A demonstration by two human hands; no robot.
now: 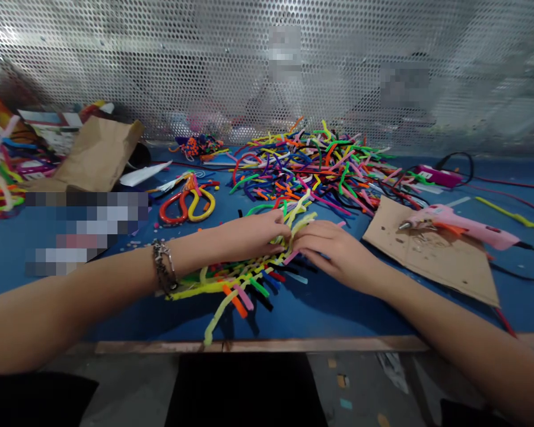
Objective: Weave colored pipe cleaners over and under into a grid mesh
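Observation:
Both of my hands meet over a woven piece of pipe cleaners [249, 274], a yellow strand edged with short coloured ends, near the front of the table. My left hand [267, 232], with a bracelet on its wrist, has its fingers closed on the yellow pipe cleaners at the right end of the piece. Close against it, my right hand [327, 249] pinches the same end, by a pink pipe cleaner [292, 256]. Part of the piece is hidden under my left hand and forearm.
Behind my hands lies a heap of loose pipe cleaners [320, 163]. Red-and-yellow handled scissors [173, 209] are at left, near a brown paper bag [100, 151]. A pink glue gun [467, 228] rests on cardboard [431, 267] at right. Perforated metal sheet [231, 71] closes the back.

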